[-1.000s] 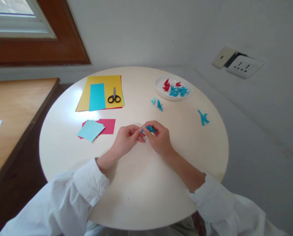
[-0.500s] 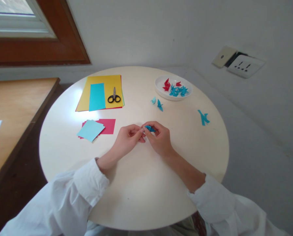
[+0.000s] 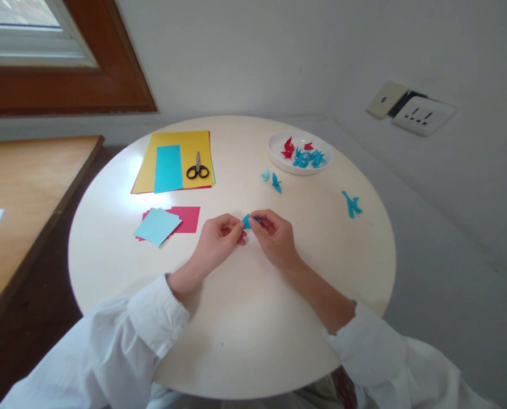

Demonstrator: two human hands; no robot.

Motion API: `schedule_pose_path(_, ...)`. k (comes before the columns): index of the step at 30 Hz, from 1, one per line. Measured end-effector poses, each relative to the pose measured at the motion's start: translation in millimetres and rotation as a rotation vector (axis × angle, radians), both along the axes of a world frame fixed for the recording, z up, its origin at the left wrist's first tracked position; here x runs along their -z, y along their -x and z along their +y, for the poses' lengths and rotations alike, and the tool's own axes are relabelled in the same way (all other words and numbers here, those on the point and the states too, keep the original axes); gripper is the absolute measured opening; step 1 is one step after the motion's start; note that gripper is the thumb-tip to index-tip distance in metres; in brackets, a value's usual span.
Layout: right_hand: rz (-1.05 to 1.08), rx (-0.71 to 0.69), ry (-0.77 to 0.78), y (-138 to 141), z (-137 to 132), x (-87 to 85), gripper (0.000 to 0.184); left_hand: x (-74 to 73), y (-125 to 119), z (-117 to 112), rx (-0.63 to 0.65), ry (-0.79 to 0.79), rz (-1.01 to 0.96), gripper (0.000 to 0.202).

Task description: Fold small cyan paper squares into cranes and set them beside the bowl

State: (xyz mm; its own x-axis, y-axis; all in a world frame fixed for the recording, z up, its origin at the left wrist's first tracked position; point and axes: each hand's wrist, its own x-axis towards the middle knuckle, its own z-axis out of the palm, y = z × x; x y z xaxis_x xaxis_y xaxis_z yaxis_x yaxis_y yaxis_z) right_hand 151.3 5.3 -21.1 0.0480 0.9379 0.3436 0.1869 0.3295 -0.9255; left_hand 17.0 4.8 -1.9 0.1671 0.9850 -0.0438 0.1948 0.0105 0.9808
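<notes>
blue paper, 1 piece, in 2 hands

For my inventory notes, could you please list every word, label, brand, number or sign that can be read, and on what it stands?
None can be read.
White rectangular wall socket: only dark slots show.
Black-handled metal scissors: any marking is too small to read.
Small folded blue paper being held: no writing visible.

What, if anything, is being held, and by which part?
A small blue folded paper: the left hand pinches its left end, the right hand its right end.
</notes>
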Motion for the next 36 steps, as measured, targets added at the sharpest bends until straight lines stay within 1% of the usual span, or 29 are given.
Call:
schedule_pose_path(3,-0.031,-0.031,-0.005,0.7,-0.7,1.0,0.010,1.1,0.3,0.6,0.015,-0.014,0.012,0.025)
schedule_pose_path(6,-0.085,-0.038,-0.019,0.9,-1.4,0.1,0.009,2.7,1.1,0.9,0.010,-0.029,0.018,0.023)
schedule_pose_path(8,-0.122,-0.019,-0.059,0.4,-1.7,-1.6,0.009,2.9,1.4,0.6,-0.002,-0.036,0.026,0.022)
schedule_pose_path(12,-0.251,0.064,-0.155,-1.6,-1.3,-5.4,0.007,1.0,1.2,0.0,-0.037,-0.032,0.073,0.026)
schedule_pose_path(15,-0.286,0.075,-0.138,-2.7,-0.6,-6.7,0.006,1.3,2.0,1.0,-0.056,-0.073,0.123,0.025)
schedule_pose_path(17,-0.233,0.068,-0.083,-2.8,-0.2,-6.2,0.007,2.7,3.3,2.2,-0.076,-0.147,0.119,0.020)
schedule_pose_path(19,-0.139,0.048,-0.016,-2.4,0.2,-4.8,0.008,3.8,4.5,3.1,-0.075,-0.206,0.058,0.029)
schedule_pose_path(20,-0.088,0.032,0.012,-2.1,0.4,-3.9,0.009,3.9,4.9,3.4,-0.058,-0.222,0.016,0.034)
schedule_pose_path(21,-0.042,0.015,0.036,-1.7,0.7,-2.9,0.009,3.8,5.1,3.5,-0.031,-0.230,-0.020,0.035)
schedule_pose_path(24,0.069,-0.029,0.082,-1.0,1.6,-0.3,0.009,1.5,4.9,3.2,0.040,-0.239,-0.045,0.020)
schedule_pose_path(27,0.156,-0.054,0.122,-0.7,2.8,1.1,0.013,-1.8,4.8,2.7,0.037,-0.220,0.019,0.013)
schedule_pose_path(31,0.206,-0.065,0.120,-1.0,3.6,1.4,0.012,-6.2,5.7,2.1,-0.003,-0.239,0.078,0.013)
schedule_pose_path(36,0.197,-0.069,0.086,-1.8,3.0,0.2,0.009,-9.5,5.7,1.2,-0.020,-0.241,0.035,0.013)
